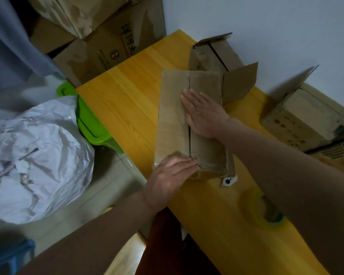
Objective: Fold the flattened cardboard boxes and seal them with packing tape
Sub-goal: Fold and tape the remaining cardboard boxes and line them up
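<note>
A long brown cardboard box (173, 120) lies on the yellow wooden table (131, 100), its two top flaps folded shut and meeting along a middle seam. Clear tape appears to run along that seam. My right hand (204, 114) lies flat, palm down, on the right flap near the seam. My left hand (171, 178) presses on the box's near end, fingers spread over the edge. A roll of packing tape (266, 211) lies on the table near me, under my right forearm. A small white tag (229, 181) sticks out at the box's near right corner.
Two folded boxes with open flaps (216, 56) (306, 116) stand on the table's far right by the white wall. Large cartons (107, 46) are stacked beyond the table's far left edge. On the floor to the left are a green bin (91, 124) and a white plastic bag (34, 161).
</note>
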Motion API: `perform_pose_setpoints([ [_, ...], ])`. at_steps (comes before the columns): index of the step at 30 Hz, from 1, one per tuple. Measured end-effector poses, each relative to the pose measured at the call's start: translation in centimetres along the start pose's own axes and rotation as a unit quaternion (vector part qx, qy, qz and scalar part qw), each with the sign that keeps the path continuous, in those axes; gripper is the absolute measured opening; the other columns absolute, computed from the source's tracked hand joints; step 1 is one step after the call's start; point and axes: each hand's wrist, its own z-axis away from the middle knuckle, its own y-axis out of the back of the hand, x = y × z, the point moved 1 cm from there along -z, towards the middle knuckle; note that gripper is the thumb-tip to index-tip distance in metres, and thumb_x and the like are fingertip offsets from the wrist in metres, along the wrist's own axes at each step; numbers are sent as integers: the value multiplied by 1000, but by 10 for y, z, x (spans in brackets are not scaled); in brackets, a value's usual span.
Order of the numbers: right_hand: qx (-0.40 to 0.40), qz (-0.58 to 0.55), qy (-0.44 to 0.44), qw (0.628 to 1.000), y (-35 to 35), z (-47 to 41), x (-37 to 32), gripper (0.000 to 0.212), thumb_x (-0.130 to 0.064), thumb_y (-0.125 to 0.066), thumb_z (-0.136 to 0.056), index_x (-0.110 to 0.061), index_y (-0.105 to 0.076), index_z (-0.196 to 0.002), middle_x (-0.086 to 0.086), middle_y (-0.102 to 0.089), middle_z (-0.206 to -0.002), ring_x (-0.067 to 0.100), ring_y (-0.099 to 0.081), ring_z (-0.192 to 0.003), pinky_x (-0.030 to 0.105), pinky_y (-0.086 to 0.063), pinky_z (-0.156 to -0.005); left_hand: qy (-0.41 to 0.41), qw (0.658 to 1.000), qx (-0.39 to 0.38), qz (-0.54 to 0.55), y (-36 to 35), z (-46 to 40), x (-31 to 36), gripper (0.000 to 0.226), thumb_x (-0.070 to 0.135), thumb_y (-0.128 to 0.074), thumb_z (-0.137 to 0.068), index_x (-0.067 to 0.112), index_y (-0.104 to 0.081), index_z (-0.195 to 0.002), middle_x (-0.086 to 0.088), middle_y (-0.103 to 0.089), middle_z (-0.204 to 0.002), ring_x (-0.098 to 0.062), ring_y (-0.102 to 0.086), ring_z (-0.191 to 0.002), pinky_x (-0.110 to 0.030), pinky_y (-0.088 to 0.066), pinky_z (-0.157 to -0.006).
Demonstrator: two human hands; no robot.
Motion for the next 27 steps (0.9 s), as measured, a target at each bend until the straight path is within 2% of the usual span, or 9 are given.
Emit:
perform_pose_setpoints([
  [6, 11, -48, -76, 996, 11, -46, 20, 62, -36, -15, -99, -13, 7, -152, 4, 11, -161, 17, 10, -147, 38, 6, -120, -10, 1000, 16, -10, 2, 4, -6, 20, 6, -64, -91, 2, -71, -109, -11, -69, -117, -21, -64, -108, -37, -54, -87],
  [11, 77, -128, -157, 976, 21, -48, 27, 59, -41, -35, -96, -18, -22, -149, 8, -27, -149, 28, -20, -140, 46, -9, -117, -36, 999, -14, -39, 20, 17, -22, 17, 11, -64, -92, 8, -72, -106, -6, -70, -114, -19, -63, -103, -33, -47, -96],
  [13, 52, -176, -196, 963, 27, -38, 38, 54, -47, -40, -96, -19, -34, -142, 10, -37, -139, 31, -33, -130, 45, -25, -109, -6, 998, -35, -49, 35, 23, -28, 24, 24, -59, -94, 10, -69, -111, -4, -68, -117, -18, -60, -110, -36, -36, -109],
  [16, -6, -258, -240, 936, 27, -13, 52, 50, -58, -43, -93, -14, -51, -116, 7, -55, -109, 26, -53, -97, 39, -44, -81, 133, 983, -56, -115, 48, 26, -36, 61, 54, -28, -99, 12, -47, -138, -7, -49, -144, -20, -36, -139, -41, -11, -121],
  [18, -28, -316, -275, 907, 24, 6, 55, 56, -63, -45, -90, -10, -57, -104, 9, -59, -98, 25, -56, -85, 38, -46, -72, 278, 954, 2, -108, 50, 22, -35, 74, 58, -22, -97, 8, -22, -152, -8, -17, -160, -19, -9, -150, -39, -2, -122],
  [20, -24, -385, -312, 868, 22, 24, 55, 56, -58, -49, -91, -6, -62, -104, 12, -62, -100, 27, -58, -86, 40, -47, -73, 444, 893, 67, 31, 49, 17, -34, 86, 60, -34, -95, 10, 1, -155, -6, 4, -163, -15, 6, -150, -34, 1, -122],
  [24, 11, -493, -341, 801, 30, 58, 46, 57, -57, -48, -92, -4, -64, -105, 10, -56, -87, 20, -52, -71, 32, -40, -64, 628, 692, 176, 310, 53, -7, -35, 79, 48, -50, -95, 20, -7, -156, 2, -24, -158, -21, -26, -144, -44, -23, -118],
  [25, 29, -519, -340, 784, 35, 67, 43, 56, -60, -45, -91, -8, -64, -102, 6, -56, -86, 17, -50, -71, 31, -38, -66, 637, 670, 194, 327, 60, -14, -37, 72, 47, -49, -96, 20, -16, -155, 4, -32, -153, -20, -34, -140, -43, -28, -116],
  [27, 84, -585, -334, 734, 49, 83, 38, 51, -62, -41, -92, -17, -62, -105, -2, -55, -92, 14, -50, -84, 30, -38, -80, 620, 677, 234, 322, 80, -25, -38, 63, 55, -48, -94, 23, -36, -147, 7, -45, -139, -20, -45, -128, -45, -35, -111],
])
